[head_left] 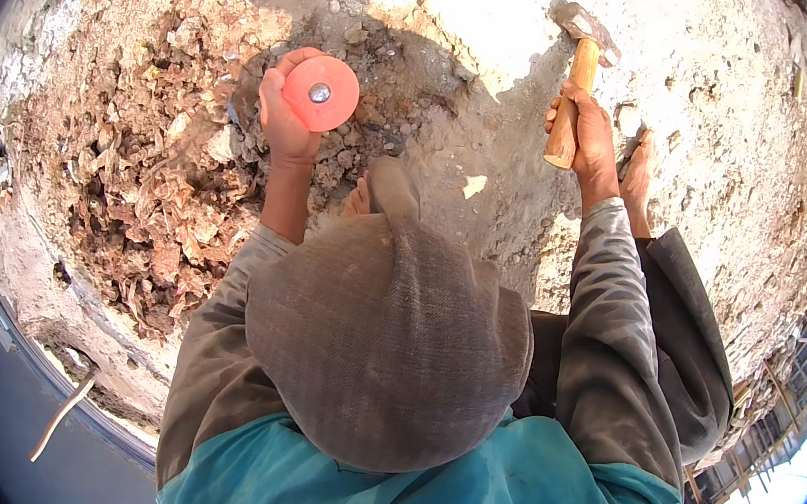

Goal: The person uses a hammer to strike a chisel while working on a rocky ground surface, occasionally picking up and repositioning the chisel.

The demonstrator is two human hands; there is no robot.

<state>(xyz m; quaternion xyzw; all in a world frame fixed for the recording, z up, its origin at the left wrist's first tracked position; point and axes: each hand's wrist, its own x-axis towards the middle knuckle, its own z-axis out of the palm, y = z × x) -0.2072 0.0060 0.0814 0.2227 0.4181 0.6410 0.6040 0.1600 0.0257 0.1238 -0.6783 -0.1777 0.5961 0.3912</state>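
My left hand (285, 122) is closed behind a round pinkish-orange hand guard. A domed metal head shows at the centre of the guard, and it looks like a guarded chisel (340, 93) seen end-on. Its shaft and tip are hidden behind the disc. To the right, my right hand (591, 139) wraps round the wooden handle of a hammer (581, 67). The heavy, dusty steel head of the hammer points away from me, above the ground. The two tools are well apart.
Broken brown rubble and debris (161, 212) lie heaped at the left. Rough, dusty ground (481, 191) spreads between my bare feet (641, 175). Dark brown cloth (383, 340) covers the lower middle. A pale stick (61, 417) juts out at the lower left edge.
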